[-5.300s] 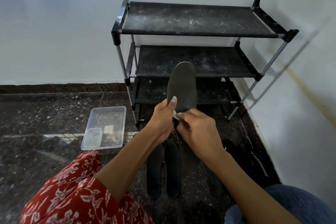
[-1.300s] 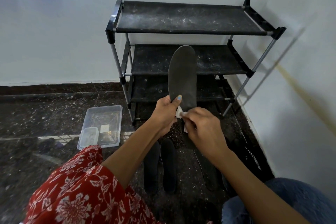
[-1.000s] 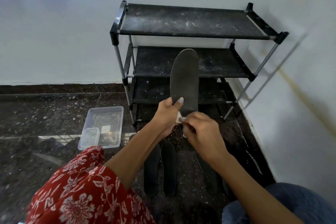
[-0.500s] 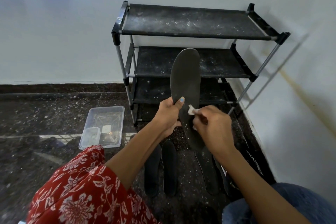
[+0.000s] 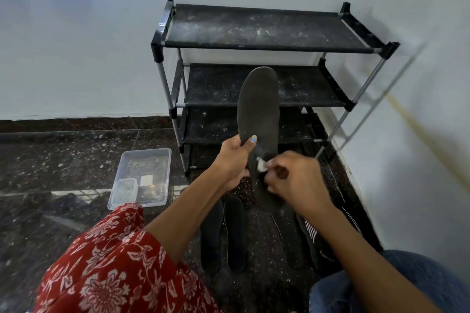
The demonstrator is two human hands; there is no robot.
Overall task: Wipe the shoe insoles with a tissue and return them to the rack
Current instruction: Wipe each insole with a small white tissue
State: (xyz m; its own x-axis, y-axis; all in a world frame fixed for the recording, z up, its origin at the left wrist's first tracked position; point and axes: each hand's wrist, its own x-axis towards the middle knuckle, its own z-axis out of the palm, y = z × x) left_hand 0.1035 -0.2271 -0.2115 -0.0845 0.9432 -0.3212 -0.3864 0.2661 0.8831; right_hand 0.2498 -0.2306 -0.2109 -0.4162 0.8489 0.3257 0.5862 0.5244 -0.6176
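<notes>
**Before the rack, an insole gets its wipe**

Before the rack in a white-walled corner, a seated person holds one dark insole upright above the floor. Its toe end stands in front of the middle shelf, and its heel end dips behind the hands. The left hand grips the insole's left edge near mid-length, thumb curled across the front face. The right hand has its fingers curled and pinching a small white tissue, which is pressed to the insole's lower half.

Wiping looks to be mid-course on this insole. To do it well, the left grip should stay firm at the edge, so the flexible insole does not bend away under pressure. Strokes are best run along its length, heel to toe, and the tissue refolded once its face greys. The strip under the left thumb likely needs its own pass, which calls for shifting that grip.

Four more insoles lie flat on the floor below the hands, two to the left and two partly hidden under the right forearm. All three shelves appear bare and dusty, so no insole is back yet. A clear plastic box sits on the floor left of the rack.
</notes>
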